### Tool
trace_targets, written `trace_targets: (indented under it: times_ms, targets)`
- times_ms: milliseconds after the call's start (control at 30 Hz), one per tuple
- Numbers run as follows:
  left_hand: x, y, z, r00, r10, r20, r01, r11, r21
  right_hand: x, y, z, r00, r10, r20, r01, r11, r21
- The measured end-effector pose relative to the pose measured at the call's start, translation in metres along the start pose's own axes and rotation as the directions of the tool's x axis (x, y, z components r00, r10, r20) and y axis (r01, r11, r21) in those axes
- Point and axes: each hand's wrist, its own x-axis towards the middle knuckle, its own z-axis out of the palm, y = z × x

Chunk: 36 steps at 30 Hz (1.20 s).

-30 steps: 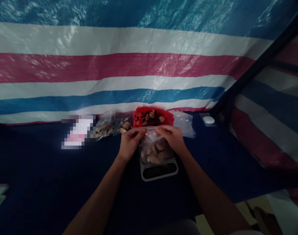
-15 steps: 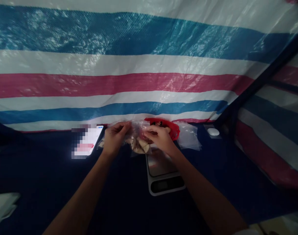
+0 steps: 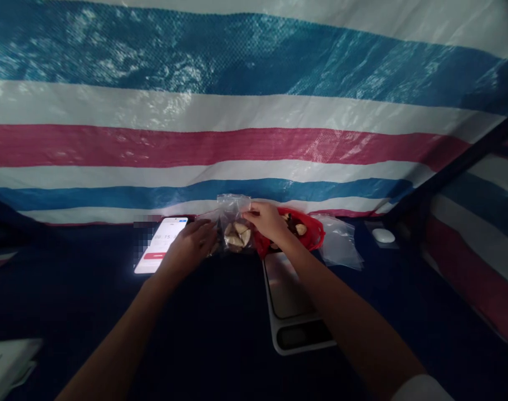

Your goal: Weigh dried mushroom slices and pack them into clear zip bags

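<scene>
A small clear plastic bag (image 3: 236,225) filled with pale, wedge-shaped pieces is held at the far middle of a dark blue table (image 3: 220,340), close to the striped tarpaulin (image 3: 245,111) hung behind it. The bag's upper edge is pinched between the thumb and fingers of the right hand (image 3: 265,219), so that the filled lower part hangs down at the table surface. The left hand (image 3: 190,247) is laid just left of the bag, fingers loosely curled and tips touching the bag's lower left side; whether anything is gripped there cannot be told. Just right of the bag, partly hidden by the right wrist, a red container (image 3: 306,233) with dark and pale pieces is set. Further right, an empty clear bag (image 3: 339,248) is laid flat, and beyond it a small white oval object (image 3: 383,235) is placed near the right end of the table. Nearer than the red container, a kitchen scale (image 3: 293,303) with a bare metal platform is placed, its near right corner covered by the right forearm. To the left of the left hand a lit phone (image 3: 161,252) is laid flat, screen up. At the near left edge a pale flat object (image 3: 7,365) is partly seen.
</scene>
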Motion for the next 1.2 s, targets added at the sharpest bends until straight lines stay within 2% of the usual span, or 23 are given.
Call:
trace_targets:
  times_ms: [100,200,300,467,533,600,667,733,867,1033,1200]
  targets:
    - [-0.007,-0.001,0.006,0.998,0.017,0.068,-0.018,1.000,0.010,-0.001,-0.001,0.008,1.000,0.006,-0.023,-0.010,0.982,-0.190]
    - [-0.012,0.001,0.008,0.995,-0.012,0.094,0.013,1.000,-0.009,-0.005,-0.005,0.013,0.997,0.044,-0.067,-0.067,0.920,-0.387]
    - [-0.015,0.003,0.009,0.994,-0.016,0.107,0.020,0.999,-0.040,-0.010,-0.010,0.010,0.994,0.072,-0.078,-0.100,0.877,-0.471]
    - [-0.018,0.003,0.007,0.996,0.012,0.090,-0.008,0.999,-0.039,-0.024,-0.023,-0.008,0.995,-0.004,-0.101,-0.049,0.858,-0.511]
    - [-0.018,0.003,0.006,0.995,0.003,0.102,-0.003,1.000,-0.003,-0.032,-0.030,-0.009,0.997,-0.029,-0.072,-0.014,0.842,-0.539]
    - [-0.018,0.004,0.006,0.993,-0.006,0.114,0.002,0.999,0.037,-0.040,-0.034,-0.004,0.993,-0.113,0.027,0.108,0.823,-0.558]
    - [-0.020,0.005,0.010,0.994,-0.016,0.110,0.009,0.998,0.064,-0.048,-0.034,0.007,0.960,-0.240,0.143,0.278,0.783,-0.556]
    - [-0.022,0.007,0.014,0.996,-0.027,0.091,0.021,0.997,0.074,-0.053,-0.032,0.018,0.940,-0.273,0.205,0.342,0.752,-0.563]
    - [-0.025,0.009,0.020,0.998,-0.017,0.068,0.012,0.997,0.071,-0.059,-0.025,0.031,0.947,-0.215,0.237,0.313,0.778,-0.544]
    - [-0.024,0.002,0.022,0.994,0.026,0.104,-0.035,0.996,0.077,-0.059,-0.018,0.033,0.948,-0.210,0.241,0.311,0.775,-0.550]
    - [-0.019,-0.007,0.027,0.995,0.052,0.087,-0.055,0.998,0.035,-0.057,-0.013,0.039,0.964,-0.193,0.183,0.263,0.792,-0.551]
